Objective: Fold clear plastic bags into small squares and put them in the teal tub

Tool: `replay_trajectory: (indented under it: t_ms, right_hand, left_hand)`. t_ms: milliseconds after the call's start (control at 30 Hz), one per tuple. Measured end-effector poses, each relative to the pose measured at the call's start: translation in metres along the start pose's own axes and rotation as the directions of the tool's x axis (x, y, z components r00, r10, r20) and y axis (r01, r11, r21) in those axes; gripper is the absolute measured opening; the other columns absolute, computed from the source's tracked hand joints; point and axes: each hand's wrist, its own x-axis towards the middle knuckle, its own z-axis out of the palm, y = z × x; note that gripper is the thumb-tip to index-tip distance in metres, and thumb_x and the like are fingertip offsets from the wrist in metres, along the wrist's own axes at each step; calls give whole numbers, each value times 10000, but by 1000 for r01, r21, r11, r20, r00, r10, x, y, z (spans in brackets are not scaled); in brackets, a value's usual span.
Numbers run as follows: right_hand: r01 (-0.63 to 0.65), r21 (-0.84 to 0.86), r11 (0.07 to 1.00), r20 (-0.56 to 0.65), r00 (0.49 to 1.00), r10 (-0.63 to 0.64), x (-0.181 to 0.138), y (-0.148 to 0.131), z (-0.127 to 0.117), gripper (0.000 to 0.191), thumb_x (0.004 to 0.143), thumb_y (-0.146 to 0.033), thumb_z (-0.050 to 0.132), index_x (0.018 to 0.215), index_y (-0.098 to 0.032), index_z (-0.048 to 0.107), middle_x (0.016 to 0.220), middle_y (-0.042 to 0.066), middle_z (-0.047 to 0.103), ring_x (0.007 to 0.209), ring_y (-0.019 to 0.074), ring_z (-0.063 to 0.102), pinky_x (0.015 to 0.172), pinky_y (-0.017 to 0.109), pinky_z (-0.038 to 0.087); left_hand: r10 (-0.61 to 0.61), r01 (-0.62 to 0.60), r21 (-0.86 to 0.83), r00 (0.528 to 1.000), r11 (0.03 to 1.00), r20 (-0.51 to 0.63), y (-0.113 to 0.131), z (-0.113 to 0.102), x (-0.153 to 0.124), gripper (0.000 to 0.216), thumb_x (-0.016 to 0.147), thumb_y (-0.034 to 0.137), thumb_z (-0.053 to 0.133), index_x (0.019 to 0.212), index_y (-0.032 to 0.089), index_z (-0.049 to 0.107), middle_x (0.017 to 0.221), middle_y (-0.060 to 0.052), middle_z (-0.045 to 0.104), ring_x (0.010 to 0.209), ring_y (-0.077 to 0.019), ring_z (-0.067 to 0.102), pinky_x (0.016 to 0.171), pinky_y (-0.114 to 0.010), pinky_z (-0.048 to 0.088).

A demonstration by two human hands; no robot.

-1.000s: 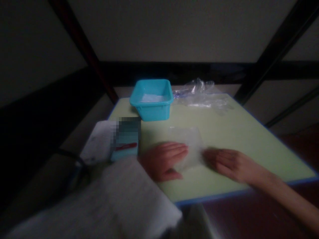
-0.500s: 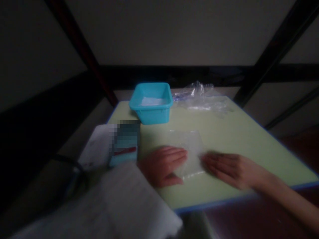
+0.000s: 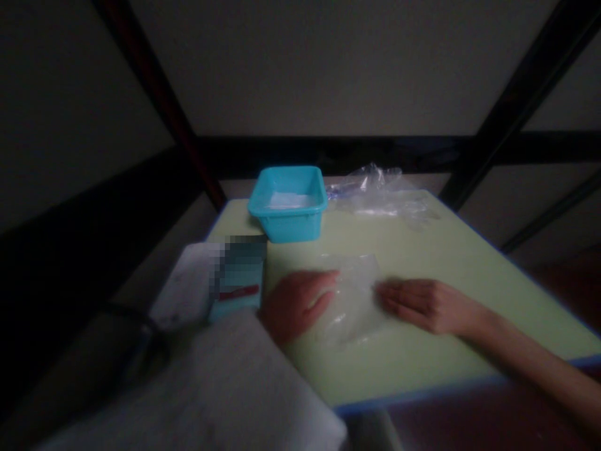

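Note:
A thin clear plastic bag (image 3: pixel 359 300) lies on the light-green table, its surface wrinkled and catching the light. My left hand (image 3: pixel 298 304) is at the bag's left side, thumb and fingers drawn toward each other on its edge in a pinch; blur softens the fingertips. On the opposite side, my right hand (image 3: pixel 420 305) rests low over the table with fingers stretched out together, their tips touching or just beside the bag's right edge.
A turquoise plastic basket (image 3: pixel 291 227) with white contents stands at the back. Crumpled clear plastic (image 3: pixel 380 194) lies to its right. At left are a partly pixelated, teal-fronted flat item (image 3: pixel 237 310) with a red strip and a whitish sheet (image 3: pixel 183 282). The table (image 3: pixel 422 369) has a blue edge.
My left hand has gone from lying flat on the bag to a pinch at its left side. The bag has become more wrinkled. My right hand has shifted slightly left.

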Motion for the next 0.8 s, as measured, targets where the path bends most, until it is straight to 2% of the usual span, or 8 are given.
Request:
replay_trajectory:
  t_ms: [100,200,367,533,633,800]
  right_hand:
    - [2,13,1000,-22,1000,-1,0,3,3,275,957,-110,354,1058,-60,605,1042,152,693,995,210,649,817,354,572]
    - [14,5,1000,-34,999,-14,1,5,4,281,960,-110,346,1039,-75,613,997,135,706,934,195,664,769,338,580]
    - [-23,63,998,-32,999,25,4,10,3,297,967,-117,329,1024,-71,617,902,124,714,811,189,670,679,322,560]
    - [-147,219,965,73,988,134,11,20,-2,319,974,-197,341,973,-111,649,717,79,681,628,164,634,559,289,478]
    - [-317,411,855,180,947,265,17,29,-5,287,952,-238,395,945,-134,663,713,63,675,583,136,606,544,258,436]
    - [-580,638,506,356,805,475,32,42,-6,237,881,-295,481,753,-155,623,599,4,583,516,112,506,486,236,366]
  left_hand:
    - [-193,191,-58,981,980,-35,-3,2,2,361,900,284,369,1175,171,573,1009,-64,714,985,-213,645,906,-361,475]
    - [-296,294,-86,955,952,-13,-4,1,5,365,883,282,390,1185,181,570,954,-60,725,931,-218,662,874,-365,479]
    - [-347,343,-140,938,929,-8,-1,-4,8,348,865,270,398,1145,177,583,824,-31,734,832,-194,677,785,-315,483]
    - [-363,353,-216,932,910,-5,-3,-4,10,330,852,253,406,1106,173,600,794,-20,734,803,-180,675,767,-290,469]
    - [-369,354,-287,929,890,1,-8,-2,10,323,834,225,411,1090,158,596,799,-26,737,810,-179,677,764,-288,471]
    - [-371,342,-393,929,854,4,-15,0,11,314,819,222,410,1080,161,574,744,-15,722,783,-170,677,744,-276,487]
